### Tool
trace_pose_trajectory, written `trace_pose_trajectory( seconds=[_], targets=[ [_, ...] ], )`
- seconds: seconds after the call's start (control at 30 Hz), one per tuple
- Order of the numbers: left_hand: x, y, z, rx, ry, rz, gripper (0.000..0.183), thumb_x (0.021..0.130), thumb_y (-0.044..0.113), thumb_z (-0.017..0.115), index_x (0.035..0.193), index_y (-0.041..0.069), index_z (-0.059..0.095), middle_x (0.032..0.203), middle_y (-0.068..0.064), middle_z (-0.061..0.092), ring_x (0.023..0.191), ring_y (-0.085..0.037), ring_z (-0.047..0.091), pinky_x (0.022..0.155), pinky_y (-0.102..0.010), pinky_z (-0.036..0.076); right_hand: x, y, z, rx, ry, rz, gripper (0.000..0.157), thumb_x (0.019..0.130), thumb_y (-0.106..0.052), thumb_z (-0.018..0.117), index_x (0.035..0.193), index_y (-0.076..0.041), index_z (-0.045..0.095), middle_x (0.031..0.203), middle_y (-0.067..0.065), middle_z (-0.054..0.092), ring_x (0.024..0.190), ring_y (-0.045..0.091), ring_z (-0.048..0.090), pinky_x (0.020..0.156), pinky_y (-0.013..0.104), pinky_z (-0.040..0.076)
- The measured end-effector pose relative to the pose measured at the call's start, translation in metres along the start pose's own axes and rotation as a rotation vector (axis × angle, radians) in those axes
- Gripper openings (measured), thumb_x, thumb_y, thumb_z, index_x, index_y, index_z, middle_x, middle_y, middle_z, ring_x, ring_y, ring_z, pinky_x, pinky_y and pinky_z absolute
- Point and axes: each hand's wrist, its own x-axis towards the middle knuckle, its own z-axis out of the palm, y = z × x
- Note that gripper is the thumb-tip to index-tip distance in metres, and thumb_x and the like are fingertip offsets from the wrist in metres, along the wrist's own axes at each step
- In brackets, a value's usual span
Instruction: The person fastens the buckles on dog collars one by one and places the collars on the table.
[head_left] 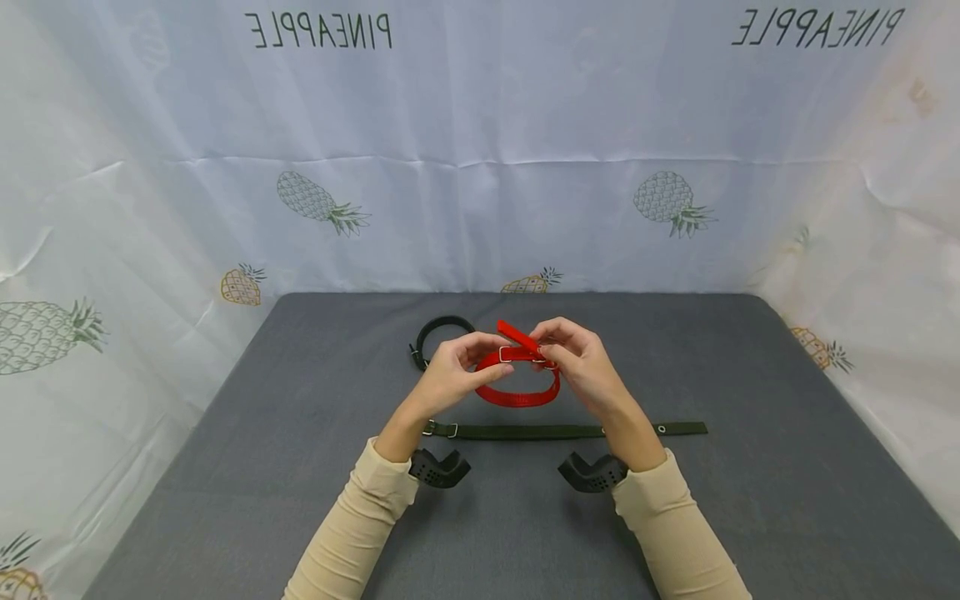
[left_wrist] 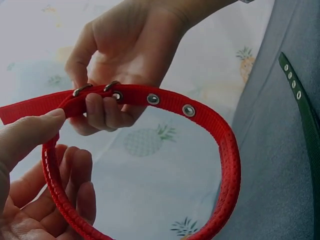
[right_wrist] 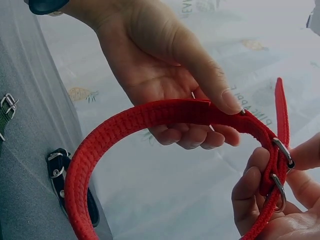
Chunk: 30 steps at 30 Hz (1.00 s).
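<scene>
A red pet collar (head_left: 517, 399), closed into a loop, is held up above the table between both hands. My left hand (head_left: 442, 382) pinches it at the left, with the thumb (left_wrist: 50, 122) against the band. At the other side my right hand (head_left: 588, 367) grips the band near the metal buckle (right_wrist: 283, 152) and ring, its fingertips curled over the strap. The collar's free tail (head_left: 513, 333) sticks up past the buckle. Metal eyelets (left_wrist: 188, 110) show along the band in the left wrist view. Fingers hide part of the fastening.
A black collar (head_left: 422, 337), buckled into a ring, lies behind my left hand. Closer in, a dark green collar (head_left: 517, 432) is stretched flat across the grey table (head_left: 300, 467), partly under my right forearm. A pineapple-print curtain (head_left: 480, 217) hangs behind and at the sides.
</scene>
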Motion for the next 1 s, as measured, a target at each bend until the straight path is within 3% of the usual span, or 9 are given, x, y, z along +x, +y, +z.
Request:
trace_pose_trajectory(
  seconds=[0.6, 0.9, 1.0],
  targets=[
    [0.0005, -0.0002, 0.0055, -0.024, 0.016, 0.040, 0.031, 0.091, 0.007, 0.065, 0.119, -0.004, 0.060, 0.116, -0.026, 0.064, 0.088, 0.001, 0.066, 0.083, -0.021, 0.057, 0.0004, 0.0013, 0.0001, 0.006, -0.013, 0.028, 0.025, 0.097, -0.001, 0.042, 0.099, -0.020, 0.059, 0.097, -0.010, 0.062, 0.086, 0.009, 0.060, 0.078, 0.021, 0.054],
    [0.0008, 0.0023, 0.0080, 0.092, 0.022, 0.076, 0.027, 0.091, 0.005, 0.064, 0.117, -0.003, 0.061, 0.112, -0.022, 0.067, 0.085, -0.001, 0.066, 0.080, -0.028, 0.059, -0.0001, -0.0043, 0.0002, 0.030, -0.015, 0.104, 0.019, 0.102, -0.013, 0.041, 0.099, -0.019, 0.059, 0.095, -0.010, 0.062, 0.083, 0.009, 0.061, 0.080, 0.020, 0.054],
    [0.0005, 0.0009, 0.0091, 0.136, 0.013, 0.106, 0.027, 0.090, 0.004, 0.065, 0.115, -0.003, 0.062, 0.110, -0.021, 0.067, 0.081, -0.003, 0.066, 0.075, -0.025, 0.058, 0.0000, -0.0042, 0.0006, 0.005, -0.024, 0.136, 0.015, 0.103, -0.020, 0.045, 0.101, -0.019, 0.060, 0.092, -0.010, 0.063, 0.082, 0.009, 0.061, 0.080, 0.020, 0.053]
  ],
)
